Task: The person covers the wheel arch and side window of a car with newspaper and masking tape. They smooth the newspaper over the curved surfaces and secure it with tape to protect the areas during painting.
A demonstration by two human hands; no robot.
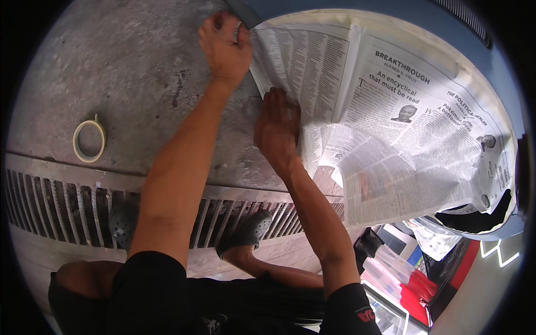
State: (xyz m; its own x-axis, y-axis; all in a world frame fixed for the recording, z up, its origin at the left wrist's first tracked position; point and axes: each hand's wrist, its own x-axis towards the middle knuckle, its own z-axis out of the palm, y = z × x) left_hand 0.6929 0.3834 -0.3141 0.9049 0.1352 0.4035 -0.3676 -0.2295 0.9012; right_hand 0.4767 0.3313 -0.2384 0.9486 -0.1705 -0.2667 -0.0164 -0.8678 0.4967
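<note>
Sheets of newspaper (385, 111) cover a curved blue-grey panel (357, 6), apparently part of a vehicle, with cream masking tape (413, 27) along the border. At the sheet's far left corner, my left hand (226, 50) has its fingers curled in, close to the panel's edge. A small pale bit shows by its fingertips; what they pinch is too small to make out. Lower down, my right hand (277, 125) is closed on the newspaper's left edge, fingers pointing away from me, with paper showing between fingers and thumb.
A roll of masking tape (89, 141) rests on the stained concrete ground (111, 67) at left. A ribbed metal drain grate (56, 204) crosses in front of me, with my dark clogs (245, 231) beside it. Red and clear plastic items (402, 279) stand at the lower right.
</note>
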